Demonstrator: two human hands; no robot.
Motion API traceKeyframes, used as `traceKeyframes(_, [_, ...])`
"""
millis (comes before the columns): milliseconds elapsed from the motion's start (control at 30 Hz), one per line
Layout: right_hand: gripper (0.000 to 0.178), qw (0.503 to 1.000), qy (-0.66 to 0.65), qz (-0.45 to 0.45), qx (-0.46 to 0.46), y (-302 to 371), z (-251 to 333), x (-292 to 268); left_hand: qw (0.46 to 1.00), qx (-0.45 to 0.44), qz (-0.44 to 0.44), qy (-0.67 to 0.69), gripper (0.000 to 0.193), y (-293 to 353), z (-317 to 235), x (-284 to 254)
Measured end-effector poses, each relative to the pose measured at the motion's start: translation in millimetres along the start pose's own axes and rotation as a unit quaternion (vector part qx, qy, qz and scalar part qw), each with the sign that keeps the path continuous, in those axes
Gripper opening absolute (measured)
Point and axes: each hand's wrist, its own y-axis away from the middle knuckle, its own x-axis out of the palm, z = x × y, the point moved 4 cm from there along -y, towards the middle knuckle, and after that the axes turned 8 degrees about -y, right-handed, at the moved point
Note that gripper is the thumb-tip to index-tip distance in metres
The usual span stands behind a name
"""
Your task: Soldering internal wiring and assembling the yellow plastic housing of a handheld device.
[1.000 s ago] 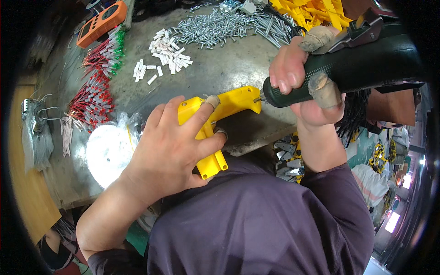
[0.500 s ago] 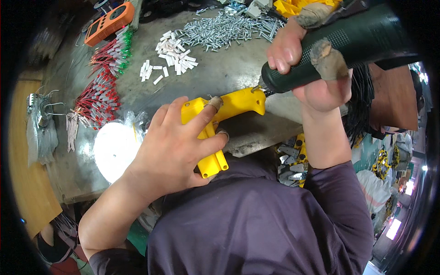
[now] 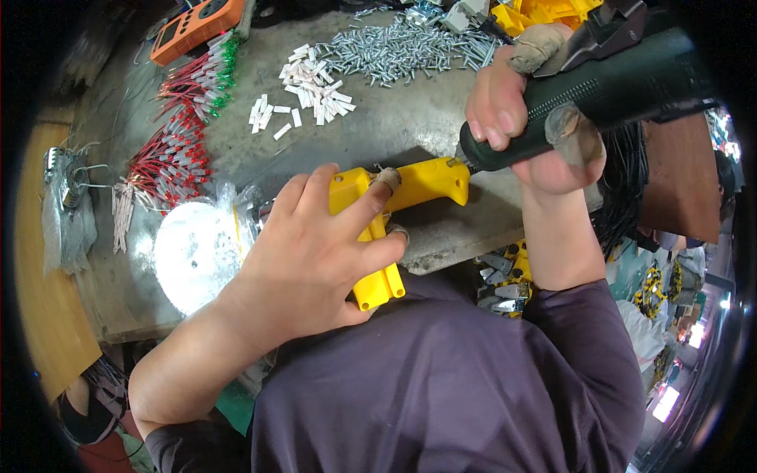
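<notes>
My left hand [image 3: 315, 244] is closed around a yellow plastic housing [image 3: 430, 183], its handle-like end pointing right. Tape wraps the tips of the thumb and a finger. My right hand [image 3: 544, 134] grips a dark green power screwdriver [image 3: 599, 91], also with taped fingers. The tool lies slanted, its nose at the handle end of the housing. A short metal bit [image 3: 460, 161] meets the housing near a hole there; whether a screw sits under it is too small to tell.
A heap of screws [image 3: 406, 49] and white strips [image 3: 315, 91] lie on the metal bench [image 3: 260, 162]. Red and green wired lamps [image 3: 177, 138], an orange meter [image 3: 197, 30] and a white round object [image 3: 193, 256] are at left. Black cables [image 3: 623, 185] hang at right.
The housing, both hands and the screwdriver sit slightly further right in the picture, as does part of the bench. The bit has shifted a little along the housing's end. Both grips are kept.
</notes>
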Motion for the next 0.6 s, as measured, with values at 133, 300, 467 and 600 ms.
traceKeyframes(133, [0.053,0.998,0.022,0.021,0.046,0.8,0.3,-8.7,1.0,0.007,-0.004,-0.009,0.06,0.4,-2.8,-1.4])
traceKeyframes(300, [0.052,0.999,-0.008,0.043,0.017,-6.9,7.0,-6.4,0.999,0.01,-0.038,-0.016,0.06,2.0,-2.4,0.8])
traceKeyframes(467, [0.045,0.995,0.067,0.062,-0.044,-16.9,47.8,32.6,0.994,-0.035,-0.103,-0.01,0.058,-4.3,3.9,4.9])
traceKeyframes(600, [0.044,0.998,0.043,0.037,-0.019,-5.8,43.0,77.8,0.991,-0.038,-0.122,-0.035,0.056,-5.1,4.6,11.0])
